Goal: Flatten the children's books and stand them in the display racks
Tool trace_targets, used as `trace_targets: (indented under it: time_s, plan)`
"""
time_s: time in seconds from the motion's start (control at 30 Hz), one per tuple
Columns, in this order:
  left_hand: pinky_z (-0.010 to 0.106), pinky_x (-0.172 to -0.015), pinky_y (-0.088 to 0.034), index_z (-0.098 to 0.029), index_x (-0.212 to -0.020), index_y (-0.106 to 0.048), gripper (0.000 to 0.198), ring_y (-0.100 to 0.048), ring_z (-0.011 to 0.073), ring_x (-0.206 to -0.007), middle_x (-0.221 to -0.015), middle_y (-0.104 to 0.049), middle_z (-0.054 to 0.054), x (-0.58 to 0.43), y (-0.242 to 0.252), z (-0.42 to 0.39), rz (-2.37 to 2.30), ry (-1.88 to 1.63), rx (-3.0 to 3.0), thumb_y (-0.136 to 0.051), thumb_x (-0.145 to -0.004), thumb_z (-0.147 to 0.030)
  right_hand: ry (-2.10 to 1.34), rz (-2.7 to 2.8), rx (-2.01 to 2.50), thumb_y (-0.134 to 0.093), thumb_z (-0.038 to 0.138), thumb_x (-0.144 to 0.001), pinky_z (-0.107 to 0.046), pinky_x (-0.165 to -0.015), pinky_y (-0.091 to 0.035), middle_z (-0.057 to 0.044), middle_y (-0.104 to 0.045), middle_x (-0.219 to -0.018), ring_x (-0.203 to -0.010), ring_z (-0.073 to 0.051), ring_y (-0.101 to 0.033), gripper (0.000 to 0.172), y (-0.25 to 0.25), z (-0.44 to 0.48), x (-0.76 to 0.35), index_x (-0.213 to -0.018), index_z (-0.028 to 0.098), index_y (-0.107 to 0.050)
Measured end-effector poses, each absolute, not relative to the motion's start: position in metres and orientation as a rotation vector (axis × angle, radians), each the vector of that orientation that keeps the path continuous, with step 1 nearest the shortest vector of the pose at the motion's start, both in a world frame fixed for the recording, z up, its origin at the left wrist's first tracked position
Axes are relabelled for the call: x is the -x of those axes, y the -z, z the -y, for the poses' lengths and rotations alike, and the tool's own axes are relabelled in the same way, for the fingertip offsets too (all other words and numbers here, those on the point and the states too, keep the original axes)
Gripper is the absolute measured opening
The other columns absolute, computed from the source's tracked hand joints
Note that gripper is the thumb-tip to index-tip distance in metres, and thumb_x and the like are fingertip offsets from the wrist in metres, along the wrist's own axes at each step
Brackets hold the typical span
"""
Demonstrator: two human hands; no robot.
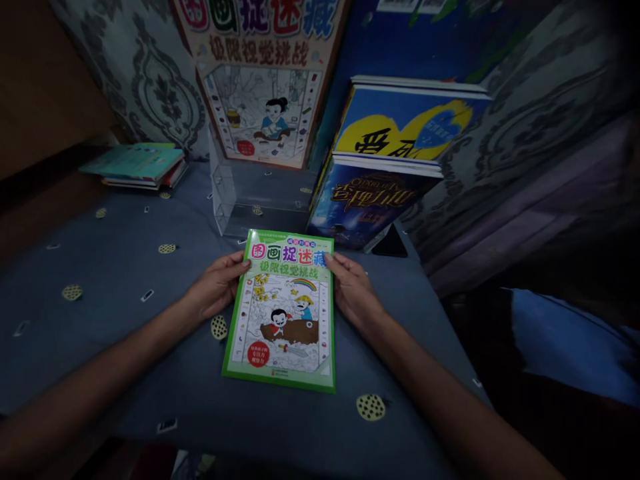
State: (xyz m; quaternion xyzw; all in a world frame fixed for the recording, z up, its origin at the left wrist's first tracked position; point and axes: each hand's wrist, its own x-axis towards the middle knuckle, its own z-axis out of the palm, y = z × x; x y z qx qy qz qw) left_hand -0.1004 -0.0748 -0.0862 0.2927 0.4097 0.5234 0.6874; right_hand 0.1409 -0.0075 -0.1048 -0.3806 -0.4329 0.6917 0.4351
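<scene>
A green-bordered picture book [295, 320] with colourful Chinese title characters faces up in front of me. Its cover shows two cartoon figures with a brown boat under a rainbow. My left hand [219, 283] grips its upper left edge, thumb on the cover and fingers underneath. At the upper right edge my right hand [354, 287] grips it in the same way. The fingers beneath the book are mostly hidden. Just behind it stands a clear acrylic rack [227, 200], and in that rack leans a similar picture book [260, 100] with an orange-tinted cover.
Upright on the right are a dark blue book [370, 200] and a blue book with a yellow heart [400, 123]. A small book stack [140, 163] lies at the back left. Patterned grey-blue cloth [120, 280] covers the table, whose right edge drops beside my right forearm.
</scene>
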Motion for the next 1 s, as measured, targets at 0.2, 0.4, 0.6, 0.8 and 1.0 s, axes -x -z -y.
trace_targets:
  time_s: [0.2, 0.4, 0.6, 0.8, 1.0]
  plan:
    - [0.031, -0.083, -0.063, -0.012, -0.109, -0.071, 0.022, -0.077, 0.0206, -0.089, -0.105, -0.079, 0.012, 0.098, 0.088, 0.076, -0.854, -1.163, -0.677, -0.072, -0.087, -0.017, -1.873, 1.036, 0.938, -0.084, 0.055, -0.072, -0.048, -0.085, -0.064, -0.007, -0.081, -0.096, -0.099, -0.031, -0.076, 0.039, 0.108, 0.008, -0.144, -0.09, 0.023, -0.073]
    - [0.033, -0.088, -0.061, -0.013, -0.111, -0.071, 0.021, -0.076, 0.022, -0.098, -0.106, -0.078, 0.012, 0.1, 0.091, 0.076, -0.846, -1.156, -0.678, -0.069, -0.09, -0.018, -1.826, 1.113, 0.95, -0.079, 0.059, -0.077, -0.051, -0.087, -0.063, -0.009, -0.081, -0.1, -0.106, -0.033, -0.074, 0.041, 0.114, 0.008, -0.143, -0.094, 0.023, -0.072]
    - [0.035, -0.087, -0.063, -0.014, -0.11, -0.071, 0.026, -0.075, 0.0254, -0.104, -0.108, -0.078, 0.012, 0.101, 0.093, 0.077, -0.846, -1.161, -0.669, -0.075, -0.085, -0.02, -1.77, 1.032, 0.997, -0.084, 0.053, -0.073, -0.046, -0.084, -0.065, -0.007, -0.081, -0.097, -0.101, -0.031, -0.076, 0.036, 0.106, 0.01, -0.144, -0.09, 0.023, -0.071]
    - [0.037, -0.091, -0.062, -0.012, -0.112, -0.071, 0.034, -0.074, 0.0277, -0.105, -0.106, -0.078, 0.013, 0.1, 0.093, 0.077, -0.859, -1.158, -0.712, -0.079, -0.081, -0.024, -1.759, 1.038, 1.029, -0.087, 0.052, -0.069, -0.046, -0.079, -0.065, -0.006, -0.082, -0.092, -0.092, -0.031, -0.077, 0.037, 0.106, 0.007, -0.146, -0.084, 0.023, -0.07]
    - [0.036, -0.084, -0.062, -0.015, -0.123, -0.066, 0.051, -0.077, 0.0259, -0.094, -0.103, -0.08, 0.01, 0.102, 0.101, 0.071, -0.941, -1.275, -0.743, -0.083, -0.077, -0.028, -1.709, 1.108, 0.994, -0.086, 0.05, -0.069, -0.04, -0.075, -0.065, -0.004, -0.081, -0.091, -0.091, -0.028, -0.077, 0.038, 0.106, 0.008, -0.148, -0.087, 0.024, -0.065]
